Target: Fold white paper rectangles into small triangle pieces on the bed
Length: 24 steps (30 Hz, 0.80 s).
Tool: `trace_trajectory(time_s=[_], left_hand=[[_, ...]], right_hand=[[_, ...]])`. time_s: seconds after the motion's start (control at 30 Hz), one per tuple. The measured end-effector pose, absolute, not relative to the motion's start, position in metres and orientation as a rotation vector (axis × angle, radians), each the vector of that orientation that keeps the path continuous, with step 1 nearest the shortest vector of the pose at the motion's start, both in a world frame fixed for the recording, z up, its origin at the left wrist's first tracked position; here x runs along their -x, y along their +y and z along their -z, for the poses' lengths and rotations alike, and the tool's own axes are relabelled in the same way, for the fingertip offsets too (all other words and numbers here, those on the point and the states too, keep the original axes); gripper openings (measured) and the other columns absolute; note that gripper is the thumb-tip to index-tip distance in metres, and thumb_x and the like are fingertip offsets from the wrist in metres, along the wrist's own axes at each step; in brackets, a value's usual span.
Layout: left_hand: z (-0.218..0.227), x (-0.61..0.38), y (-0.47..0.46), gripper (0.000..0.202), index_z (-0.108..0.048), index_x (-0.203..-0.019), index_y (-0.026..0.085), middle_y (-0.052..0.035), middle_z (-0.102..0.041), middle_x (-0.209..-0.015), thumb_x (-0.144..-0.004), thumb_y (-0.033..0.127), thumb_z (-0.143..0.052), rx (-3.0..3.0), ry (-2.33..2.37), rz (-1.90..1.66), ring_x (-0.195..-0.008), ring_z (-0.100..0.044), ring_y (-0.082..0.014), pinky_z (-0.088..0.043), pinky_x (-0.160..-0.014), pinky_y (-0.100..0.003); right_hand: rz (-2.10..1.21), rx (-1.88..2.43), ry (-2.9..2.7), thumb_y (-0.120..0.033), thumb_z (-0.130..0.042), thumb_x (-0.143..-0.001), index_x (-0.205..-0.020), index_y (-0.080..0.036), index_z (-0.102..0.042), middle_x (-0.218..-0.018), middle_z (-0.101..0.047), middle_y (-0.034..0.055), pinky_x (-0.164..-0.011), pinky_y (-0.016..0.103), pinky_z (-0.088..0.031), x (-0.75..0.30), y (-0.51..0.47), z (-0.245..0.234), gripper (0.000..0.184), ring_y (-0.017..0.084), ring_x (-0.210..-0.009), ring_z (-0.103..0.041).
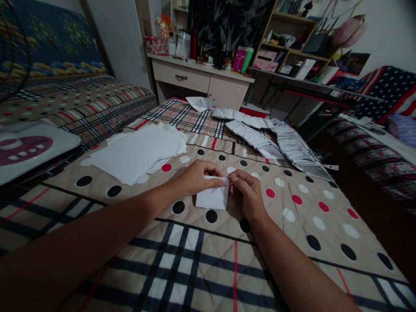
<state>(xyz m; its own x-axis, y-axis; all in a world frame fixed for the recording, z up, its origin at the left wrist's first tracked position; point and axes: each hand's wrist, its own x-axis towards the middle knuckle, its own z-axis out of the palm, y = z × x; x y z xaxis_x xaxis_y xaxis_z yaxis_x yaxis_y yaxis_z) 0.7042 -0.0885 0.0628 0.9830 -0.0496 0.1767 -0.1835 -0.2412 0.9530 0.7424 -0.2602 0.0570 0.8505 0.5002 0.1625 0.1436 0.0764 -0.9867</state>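
A small folded piece of white paper (211, 197) lies between my hands, low over the dotted bedspread. My left hand (203, 175) grips its upper edge, the thumb flat on the near face and the fingers behind. At the paper's right upper corner, my right hand (245, 188) pinches with curled fingers; the fingertips are partly hidden. Beyond my left forearm rests a loose stack of white paper sheets (139, 151). Farther off to the right, long curved rows of folded white paper pieces (292, 145) lie packed close together.
The patterned bedspread (201, 260) spreads under everything. A single folded paper (199, 103) lies near the bed's far edge. Behind stands a white dresser (182, 77) with bottles and boxes. At the left is a white plastic table (35, 147); shelves (292, 39) stand at the back right.
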Motion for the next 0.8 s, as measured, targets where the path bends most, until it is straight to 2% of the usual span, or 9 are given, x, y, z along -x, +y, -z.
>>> trace_trajectory(time_s=[0.07,0.23,0.47,0.6,0.7,0.8], left_hand=[[-0.063,-0.704,-0.089,0.017,-0.069,-0.075,0.013,-0.0001,-0.066,-0.068,-0.069,0.028,-0.074,-1.828,-0.154,-0.139,-0.062,-0.059,-0.0103,-0.046,-0.059,-0.021],[-0.066,-0.703,-0.090,0.017,-0.070,-0.077,0.013,-0.0011,-0.069,-0.073,-0.069,0.028,-0.074,-1.850,-0.109,-0.170,-0.068,-0.061,-0.0123,-0.047,-0.062,-0.022],[-0.059,-0.705,-0.085,0.031,-0.068,-0.094,0.014,-0.0040,-0.071,-0.078,-0.068,0.029,-0.077,-1.516,0.052,-0.031,-0.062,-0.063,-0.0121,-0.047,-0.054,-0.021],[-0.055,-0.706,-0.084,0.023,-0.068,-0.083,0.013,-0.0052,-0.072,-0.076,-0.068,0.028,-0.078,-1.474,0.140,-0.085,-0.060,-0.064,-0.0123,-0.046,-0.052,-0.020],[-0.056,-0.706,-0.084,0.020,-0.067,-0.076,0.013,-0.0028,-0.069,-0.067,-0.072,0.031,-0.075,-1.541,0.151,-0.153,-0.053,-0.059,-0.0101,-0.040,-0.045,-0.018],[-0.058,-0.705,-0.085,0.026,-0.065,-0.068,0.013,-0.0001,-0.061,-0.057,-0.080,0.036,-0.068,-1.633,0.148,-0.217,-0.046,-0.051,-0.0078,-0.032,-0.040,-0.017]], right_hand=[[-0.272,1.505,-0.554,-0.034,-0.066,-0.079,-0.062,-0.018,-0.057,-0.050,-0.050,-0.0044,-0.043,0.020,-0.030,-0.742,-0.259,-0.058,0.025,0.008,-0.044,-0.042],[-0.214,1.558,-0.511,-0.036,-0.067,-0.081,-0.064,-0.017,-0.058,-0.047,-0.049,-0.0049,-0.041,0.020,-0.027,-0.740,-0.257,-0.058,0.027,0.008,-0.041,-0.040],[-0.096,1.496,-0.411,-0.039,-0.067,-0.082,-0.066,-0.018,-0.057,-0.047,-0.047,-0.0059,-0.041,0.020,-0.026,-0.746,-0.258,-0.053,0.029,0.007,-0.041,-0.037],[-0.145,1.444,-0.381,-0.040,-0.069,-0.080,-0.068,-0.019,-0.056,-0.052,-0.048,-0.0061,-0.042,0.019,-0.031,-0.746,-0.256,-0.053,0.028,0.007,-0.043,-0.041],[-0.260,1.445,-0.400,-0.039,-0.073,-0.075,-0.071,-0.019,-0.055,-0.054,-0.053,-0.0055,-0.040,0.019,-0.034,-0.744,-0.254,-0.055,0.027,0.007,-0.043,-0.045],[-0.314,1.465,-0.397,-0.037,-0.074,-0.073,-0.070,-0.019,-0.055,-0.051,-0.054,-0.0055,-0.035,0.019,-0.031,-0.744,-0.253,-0.054,0.027,0.008,-0.037,-0.043]])
